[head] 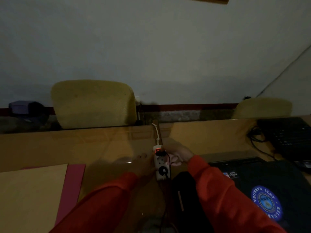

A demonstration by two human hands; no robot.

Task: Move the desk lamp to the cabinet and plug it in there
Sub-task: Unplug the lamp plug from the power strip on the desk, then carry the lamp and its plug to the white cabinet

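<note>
Braced the strip (159, 163) flat on the tabletop (107, 145) with left hand (143, 163) spread, pinched its top plug (160, 153) in right hand (176, 153), likely to unplug; lamp out of view.

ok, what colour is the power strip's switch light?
Red, glowing at the far end of the white power strip; head view.

A single head-worn wide-angle view looks forward and slightly down across the wooden desk (84, 145) toward the pale wall (151, 47) behind it. The white power strip (159, 163) sits near the picture's centre, close to the camera; both red sleeves enter from the bottom edge toward it. Beyond the strip, a yellow chair back (93, 103) stands against the desk's far edge; right of the strip, a dark laptop (262, 190) fills the lower corner
</note>
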